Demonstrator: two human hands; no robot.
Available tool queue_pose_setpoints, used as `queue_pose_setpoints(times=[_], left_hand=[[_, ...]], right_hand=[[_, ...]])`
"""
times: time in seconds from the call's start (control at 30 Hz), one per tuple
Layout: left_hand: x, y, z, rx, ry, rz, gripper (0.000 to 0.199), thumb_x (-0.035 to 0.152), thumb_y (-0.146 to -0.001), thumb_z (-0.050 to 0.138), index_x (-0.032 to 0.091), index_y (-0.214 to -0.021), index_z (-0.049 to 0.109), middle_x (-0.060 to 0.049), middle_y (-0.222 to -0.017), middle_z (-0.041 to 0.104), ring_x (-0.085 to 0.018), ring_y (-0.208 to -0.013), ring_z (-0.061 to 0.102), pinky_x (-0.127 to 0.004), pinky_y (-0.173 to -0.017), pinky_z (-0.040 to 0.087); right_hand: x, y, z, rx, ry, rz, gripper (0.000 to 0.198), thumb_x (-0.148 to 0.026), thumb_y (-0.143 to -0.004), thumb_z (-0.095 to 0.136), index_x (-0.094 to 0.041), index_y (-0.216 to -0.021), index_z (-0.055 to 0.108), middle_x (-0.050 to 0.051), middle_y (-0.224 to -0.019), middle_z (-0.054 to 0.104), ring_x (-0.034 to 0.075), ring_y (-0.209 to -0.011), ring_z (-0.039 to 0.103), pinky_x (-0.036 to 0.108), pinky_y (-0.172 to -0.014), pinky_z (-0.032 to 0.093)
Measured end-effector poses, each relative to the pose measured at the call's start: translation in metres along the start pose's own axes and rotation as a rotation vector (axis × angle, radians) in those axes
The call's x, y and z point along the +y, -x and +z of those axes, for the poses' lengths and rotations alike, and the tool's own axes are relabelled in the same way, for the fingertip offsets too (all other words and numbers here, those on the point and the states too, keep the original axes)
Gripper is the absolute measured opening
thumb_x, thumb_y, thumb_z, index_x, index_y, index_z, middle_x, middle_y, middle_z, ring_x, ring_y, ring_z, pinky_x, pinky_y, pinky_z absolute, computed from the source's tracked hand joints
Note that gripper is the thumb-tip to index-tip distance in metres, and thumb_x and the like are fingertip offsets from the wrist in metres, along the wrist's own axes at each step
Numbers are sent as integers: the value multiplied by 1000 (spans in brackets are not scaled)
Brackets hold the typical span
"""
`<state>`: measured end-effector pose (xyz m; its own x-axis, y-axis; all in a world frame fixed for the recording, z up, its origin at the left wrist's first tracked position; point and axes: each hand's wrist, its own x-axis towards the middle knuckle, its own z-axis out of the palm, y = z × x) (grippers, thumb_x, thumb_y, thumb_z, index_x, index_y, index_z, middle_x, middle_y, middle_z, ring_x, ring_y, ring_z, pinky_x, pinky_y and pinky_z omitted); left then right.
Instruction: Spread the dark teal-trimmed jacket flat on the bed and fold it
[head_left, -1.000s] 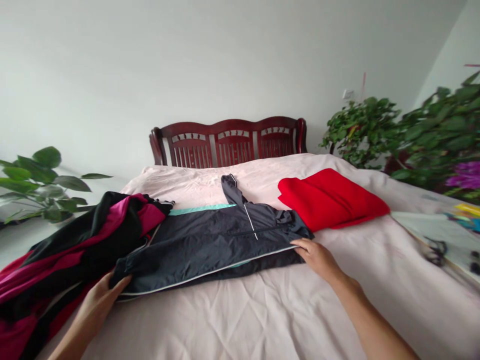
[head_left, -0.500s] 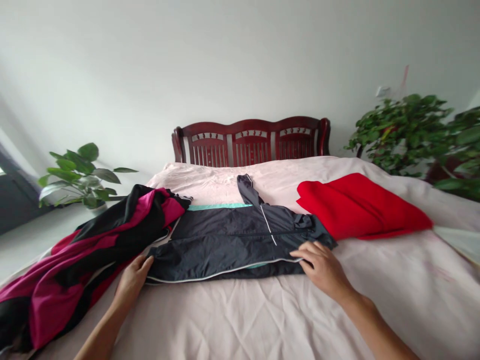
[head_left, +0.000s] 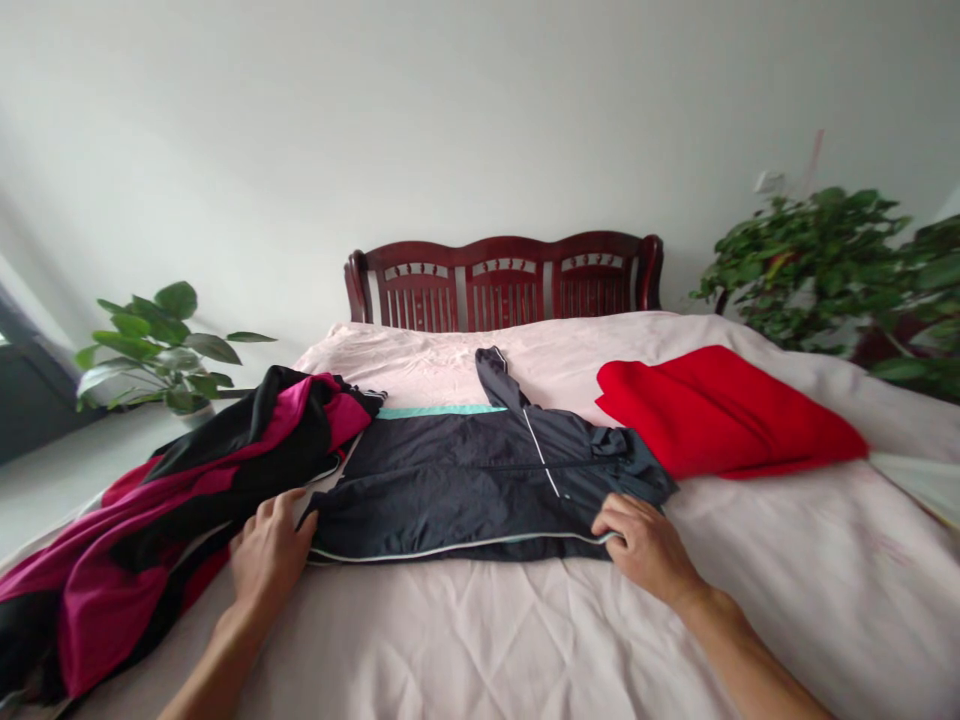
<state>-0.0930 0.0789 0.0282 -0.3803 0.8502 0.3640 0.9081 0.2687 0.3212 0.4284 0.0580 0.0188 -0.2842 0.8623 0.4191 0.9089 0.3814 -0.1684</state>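
A dark navy jacket (head_left: 450, 500) with white piping and a turquoise strip along its far edge lies on the bed, its near side folded over. One sleeve points away toward the headboard. My left hand (head_left: 271, 552) is closed at the jacket's near left corner, fingers curled and partly hidden. At the right end of the near edge, my right hand (head_left: 646, 548) pinches the cloth by the white piping. Close to my left hand lies a heap of black and magenta clothing (head_left: 180, 490). A folded red cloth (head_left: 735, 415) rests beyond my right hand.
Pale pink sheet (head_left: 480, 640) covers the bed, with wrinkles in front of the jacket. A dark red wooden headboard (head_left: 504, 285) stands against the wall. Leafy plants flank the bed: a potted one (head_left: 161, 345) at left and a bushier one (head_left: 810, 265) at right.
The jacket's near edge now lies straighter, and less turquoise lining shows beneath it. My left hand has shifted slightly right and its fingers have curled more; my right hand has moved slightly right.
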Motion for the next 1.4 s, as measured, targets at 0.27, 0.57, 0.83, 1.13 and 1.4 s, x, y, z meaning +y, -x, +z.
queue_pose_setpoints(times=[0.27,0.57,0.83,1.13,1.4], left_hand=[[78,9,9,-64,27,407,42,39,-99,40,21,-129,64,-9,-139,63,-28,-134,53,-43,-113,39],[103,28,44,-315,-224,586,57,52,-99,40,32,-153,41,-9,-160,41,-33,-148,35,-58,-118,26],[42,10,29,-258,-354,523,58,50,-98,43,29,-151,44,-14,-159,42,-35,-148,34,-59,-117,23],[22,-2,38,-351,-218,344,59,49,-98,36,27,-152,42,-11,-162,36,-29,-151,29,-51,-113,38],[6,-11,48,-323,-39,339,60,49,-94,39,23,-146,52,-11,-156,47,-29,-145,41,-45,-116,38]], right_hand=[[-49,-50,-17,80,-61,78,42,-17,-96,32,-19,-112,71,7,-109,73,20,-103,64,33,-95,44],[-134,-78,65,-212,16,-16,55,-45,-102,38,-23,-152,41,9,-159,40,28,-147,33,51,-120,22],[-53,-33,44,-189,225,101,56,-48,-102,34,-23,-152,43,9,-158,42,28,-145,37,51,-117,26],[-3,-4,38,-75,365,134,51,-41,-102,34,-23,-146,52,7,-152,49,28,-140,45,51,-115,30],[-3,-6,39,-15,320,159,47,-32,-101,34,-21,-140,58,8,-147,55,27,-136,50,49,-113,35]])
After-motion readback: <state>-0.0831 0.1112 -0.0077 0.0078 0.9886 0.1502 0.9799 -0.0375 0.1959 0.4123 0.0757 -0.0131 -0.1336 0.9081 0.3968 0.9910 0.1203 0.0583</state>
